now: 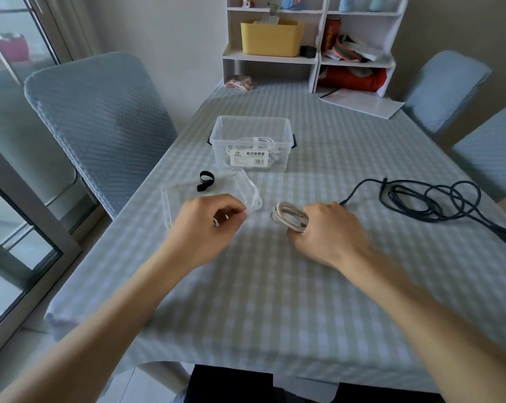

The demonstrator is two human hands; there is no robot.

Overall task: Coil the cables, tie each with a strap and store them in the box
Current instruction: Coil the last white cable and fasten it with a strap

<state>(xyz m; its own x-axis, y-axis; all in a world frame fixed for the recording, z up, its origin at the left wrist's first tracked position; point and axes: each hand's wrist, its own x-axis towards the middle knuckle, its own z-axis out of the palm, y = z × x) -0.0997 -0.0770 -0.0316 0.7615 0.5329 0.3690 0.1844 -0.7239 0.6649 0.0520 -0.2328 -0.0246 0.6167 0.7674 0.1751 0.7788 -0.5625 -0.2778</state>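
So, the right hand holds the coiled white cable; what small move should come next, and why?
Probably bring the left hand, which seems to pinch a small white strap, over to the white cable coil in the right hand and wrap it round. The coil looks untied, and the box stands open.

Soft daylight from left window (10, 117), wide-angle edge bending, slight blur

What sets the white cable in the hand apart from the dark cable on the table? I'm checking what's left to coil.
The white cable is wound into a small, tight coil gripped by the right hand; the dark cable sprawls in loose loops on the tablecloth, untouched. The white coil looks far more compact. Neither shows a strap yet.
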